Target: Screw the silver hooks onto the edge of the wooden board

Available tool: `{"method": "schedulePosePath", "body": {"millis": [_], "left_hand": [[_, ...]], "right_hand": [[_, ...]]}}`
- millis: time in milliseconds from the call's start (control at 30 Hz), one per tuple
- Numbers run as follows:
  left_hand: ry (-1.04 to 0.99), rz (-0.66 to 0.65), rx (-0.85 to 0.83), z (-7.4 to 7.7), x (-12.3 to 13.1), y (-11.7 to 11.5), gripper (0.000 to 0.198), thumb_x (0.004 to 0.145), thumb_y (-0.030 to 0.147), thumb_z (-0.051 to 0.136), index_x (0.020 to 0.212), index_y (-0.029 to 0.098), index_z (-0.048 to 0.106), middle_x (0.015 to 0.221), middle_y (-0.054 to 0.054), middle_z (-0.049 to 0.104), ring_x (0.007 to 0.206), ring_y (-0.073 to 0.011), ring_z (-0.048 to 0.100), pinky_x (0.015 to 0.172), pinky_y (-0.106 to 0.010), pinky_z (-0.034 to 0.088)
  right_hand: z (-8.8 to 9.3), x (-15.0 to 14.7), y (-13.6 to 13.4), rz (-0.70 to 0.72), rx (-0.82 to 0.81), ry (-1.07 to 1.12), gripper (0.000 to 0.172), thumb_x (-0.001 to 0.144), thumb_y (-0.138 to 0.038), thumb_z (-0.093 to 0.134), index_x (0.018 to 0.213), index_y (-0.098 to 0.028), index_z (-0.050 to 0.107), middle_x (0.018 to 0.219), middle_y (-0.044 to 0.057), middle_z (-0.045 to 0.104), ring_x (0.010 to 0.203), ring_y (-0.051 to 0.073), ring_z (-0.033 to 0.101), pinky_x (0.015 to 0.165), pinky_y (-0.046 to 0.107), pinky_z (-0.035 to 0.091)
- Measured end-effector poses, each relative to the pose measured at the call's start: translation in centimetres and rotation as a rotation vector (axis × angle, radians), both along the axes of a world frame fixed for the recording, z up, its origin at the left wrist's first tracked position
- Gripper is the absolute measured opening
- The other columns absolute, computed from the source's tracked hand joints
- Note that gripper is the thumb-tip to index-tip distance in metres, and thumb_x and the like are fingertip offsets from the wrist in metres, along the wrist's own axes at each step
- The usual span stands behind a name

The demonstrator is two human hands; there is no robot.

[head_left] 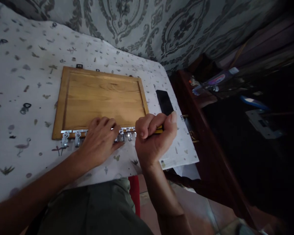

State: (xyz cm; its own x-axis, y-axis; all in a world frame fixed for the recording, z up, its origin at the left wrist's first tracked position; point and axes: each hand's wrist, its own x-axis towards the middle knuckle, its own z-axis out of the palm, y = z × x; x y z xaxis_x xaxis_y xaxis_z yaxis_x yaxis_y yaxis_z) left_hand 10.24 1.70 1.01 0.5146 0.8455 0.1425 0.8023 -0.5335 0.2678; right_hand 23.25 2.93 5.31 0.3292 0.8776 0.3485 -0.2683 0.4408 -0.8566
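A framed wooden board [103, 98] lies on the patterned white cloth. Along its near edge runs a metal hook rail [77, 134], its silvery hooks pointing towards me. My left hand [99, 138] grips the middle of the rail, fingers over the board's edge and thumb on the near side, hiding some hooks. At the rail's right end, my right hand [154, 137] is a fist around a yellow and black tool handle [158, 131]. The rest of that tool is hidden by the fist.
A black phone [164, 101] lies on the cloth right of the board. Beyond the table's right edge stands dark red wooden furniture [210, 143], with a clear plastic bottle [215, 81] and a blue object [254, 102]. A patterned grey curtain [137, 29] hangs behind.
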Motion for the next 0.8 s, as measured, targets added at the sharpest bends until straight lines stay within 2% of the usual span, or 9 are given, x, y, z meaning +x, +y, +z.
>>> {"method": "schedulePosePath", "body": {"millis": [400,567,800], "left_hand": [[-0.016,0.018,-0.017,0.4,0.3,0.1,0.017,0.091,0.033,0.070,0.099,0.019,0.071,0.103,-0.013,0.068,0.103,-0.0353,0.061,0.090,-0.054,0.048],[0.001,0.017,-0.023,0.4,0.3,0.1,0.025,0.089,0.036,0.073,0.104,0.016,0.071,0.105,-0.014,0.067,0.105,-0.0359,0.060,0.092,-0.054,0.047],[0.003,0.014,-0.025,0.0,0.2,0.0,0.029,0.090,0.038,0.072,0.108,0.015,0.069,0.107,-0.013,0.067,0.106,-0.0350,0.060,0.092,-0.052,0.047]], "right_hand": [[-0.3,-0.3,0.8,-0.020,-0.054,-0.072,0.066,0.103,-0.057,0.043,0.048,-0.023,0.029,0.039,-0.008,0.026,0.035,0.007,0.028,0.040,0.026,0.025],[-0.2,-0.7,1.0,-0.033,-0.062,-0.082,0.061,0.105,-0.048,0.045,0.052,-0.023,0.031,0.044,-0.007,0.028,0.039,0.008,0.031,0.043,0.026,0.027],[-0.5,-2.0,0.2,-0.185,-0.026,-0.109,0.057,0.106,-0.041,0.046,0.054,-0.022,0.037,0.049,-0.006,0.033,0.045,0.009,0.035,0.045,0.029,0.025]]}}
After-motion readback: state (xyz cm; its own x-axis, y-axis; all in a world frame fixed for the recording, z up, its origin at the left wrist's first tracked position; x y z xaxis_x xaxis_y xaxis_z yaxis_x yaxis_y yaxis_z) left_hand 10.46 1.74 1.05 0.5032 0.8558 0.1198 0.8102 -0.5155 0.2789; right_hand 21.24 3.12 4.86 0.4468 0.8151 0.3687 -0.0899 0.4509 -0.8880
